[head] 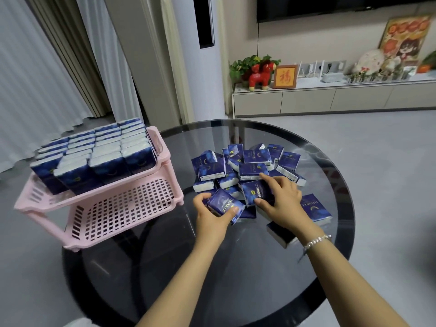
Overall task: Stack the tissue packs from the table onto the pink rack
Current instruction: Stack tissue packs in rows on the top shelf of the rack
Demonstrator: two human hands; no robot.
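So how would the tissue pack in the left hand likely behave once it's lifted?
The tissue pack probably feels light and slightly squashy, as the left hand pinches it easily between fingers and thumb. Its glossy wrap may be a bit slippery. Flat-sided, it shouldn't roll, and similar packs stand upright on the pink rack.

**Round glass table with rack and tissue packs**

A round, dark glass table [236,291] fills the middle of the view. At its 10 o'clock edge stands a pink rack [122,208] with two tiers. Near the centre, toward 1 o'clock, loose blue tissue packs [254,161] lie in a jumbled heap. One pack [282,234] lies apart at 3 o'clock, near the rim.
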